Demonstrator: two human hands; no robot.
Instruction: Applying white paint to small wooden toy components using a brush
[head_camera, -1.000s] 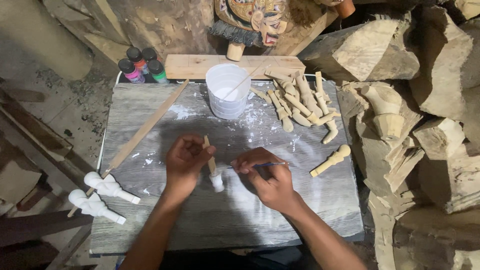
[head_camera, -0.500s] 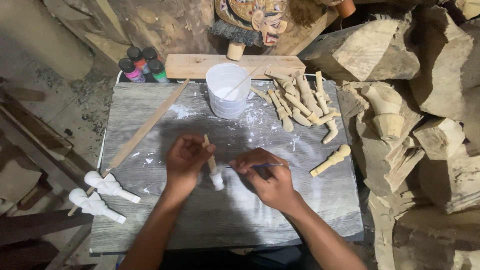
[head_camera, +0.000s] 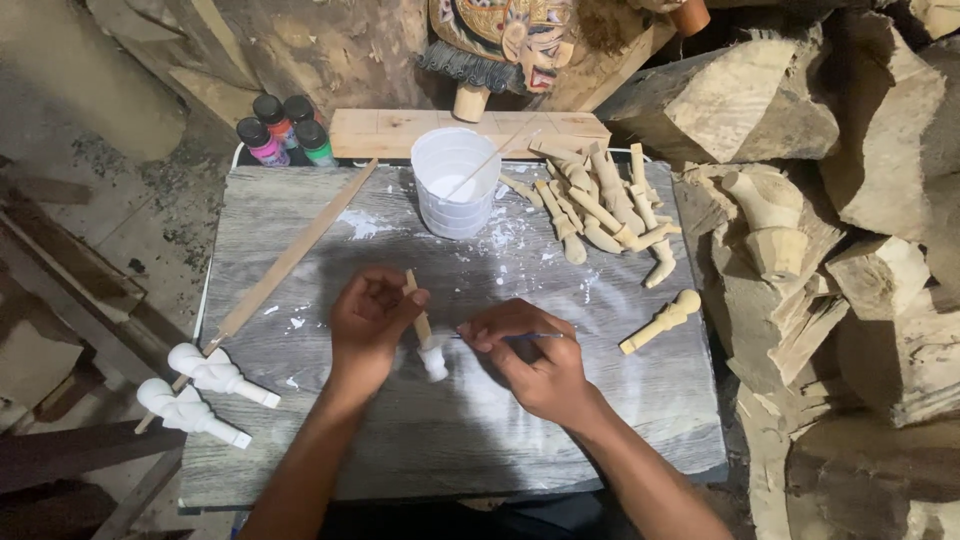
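Peg (head_camera: 424, 335) gripped in left hand (head_camera: 368, 322), brush (head_camera: 520, 336) pinched in right hand (head_camera: 530, 360), tip touching peg.

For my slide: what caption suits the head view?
Left hand holds a wooden piece; right hand brushes it white.

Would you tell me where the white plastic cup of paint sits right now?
In the head view, the white plastic cup stands at the far middle of the grey board, just left of the pile of unpainted wooden pieces and right of the small paint bottles.
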